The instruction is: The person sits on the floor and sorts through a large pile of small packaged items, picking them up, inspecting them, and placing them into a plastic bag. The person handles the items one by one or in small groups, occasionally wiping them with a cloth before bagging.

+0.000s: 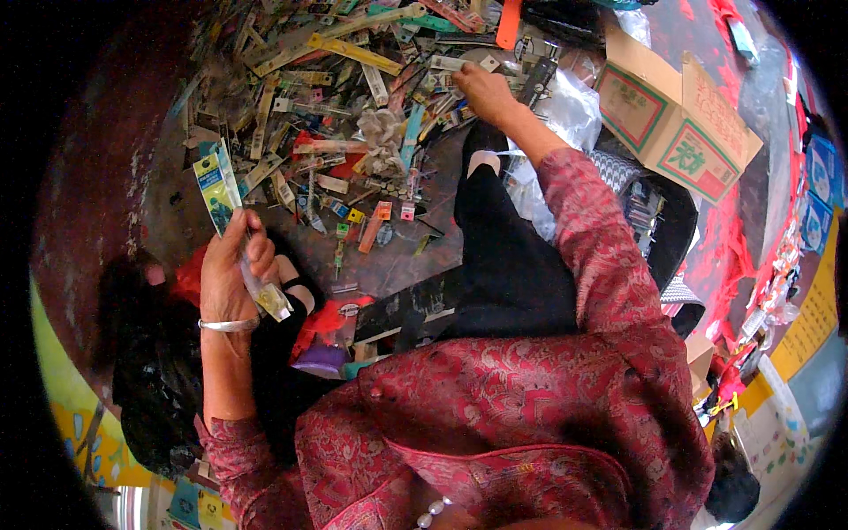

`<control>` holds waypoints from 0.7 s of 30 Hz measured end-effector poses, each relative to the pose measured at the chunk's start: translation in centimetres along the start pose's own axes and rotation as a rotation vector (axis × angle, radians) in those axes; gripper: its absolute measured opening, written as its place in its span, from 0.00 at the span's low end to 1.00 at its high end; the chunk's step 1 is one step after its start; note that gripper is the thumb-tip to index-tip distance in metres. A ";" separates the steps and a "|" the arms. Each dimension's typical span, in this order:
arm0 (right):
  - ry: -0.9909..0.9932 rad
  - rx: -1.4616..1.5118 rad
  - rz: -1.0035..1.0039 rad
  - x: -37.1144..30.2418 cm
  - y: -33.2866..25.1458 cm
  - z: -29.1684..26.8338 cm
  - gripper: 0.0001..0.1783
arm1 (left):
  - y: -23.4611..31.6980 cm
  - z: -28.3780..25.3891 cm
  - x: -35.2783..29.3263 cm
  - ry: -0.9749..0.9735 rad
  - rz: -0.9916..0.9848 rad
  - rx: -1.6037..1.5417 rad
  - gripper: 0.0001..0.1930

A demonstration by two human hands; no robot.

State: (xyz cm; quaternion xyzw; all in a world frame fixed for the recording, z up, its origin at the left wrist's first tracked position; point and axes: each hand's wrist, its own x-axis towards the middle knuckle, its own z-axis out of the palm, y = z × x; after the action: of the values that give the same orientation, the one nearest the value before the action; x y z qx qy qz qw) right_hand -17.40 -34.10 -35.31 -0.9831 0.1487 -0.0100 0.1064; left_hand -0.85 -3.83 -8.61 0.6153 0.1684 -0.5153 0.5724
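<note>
Slim flat packets [215,188], green and yellow with clear plastic edges, stand up out of my left hand [231,265], whose fingers are closed round them. Their pale lower end sticks out below the fist. My right hand [486,93] reaches over the far right side of a heap of narrow packets [265,115]. Its fingers are bent together beside a pale strip-like packet [448,63]; whether they grip it is hard to make out. A long yellow packet [355,53] lies in the heap, left of that hand.
An open cardboard box [667,124] stands at the right, beside crumpled clear plastic [565,115]. A dark container [658,221] with small packets sits nearer. Crumpled grey-white wrapping [382,137] and an orange strip [509,24] lie in the heap. My legs [503,256] are around its near side.
</note>
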 end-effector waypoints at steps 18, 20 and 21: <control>-0.249 -0.317 0.281 0.0 8.1 -4.3 0.08 | -0.2 -0.6 0.1 -0.001 -0.003 -0.010 0.11; -0.082 -0.342 0.413 0.2 7.2 -4.5 0.08 | -0.2 -0.6 0.2 -0.001 -0.001 -0.012 0.11; 0.003 -0.354 0.478 0.4 6.6 -4.5 0.08 | -0.2 -0.6 0.3 0.002 0.002 -0.014 0.11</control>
State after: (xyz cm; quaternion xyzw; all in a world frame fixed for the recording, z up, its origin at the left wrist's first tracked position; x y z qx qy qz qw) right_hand -19.22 -41.33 -32.33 -0.9234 0.3756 0.0401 -0.0678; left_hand -0.66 -3.34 -9.06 0.6120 0.1716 -0.5129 0.5771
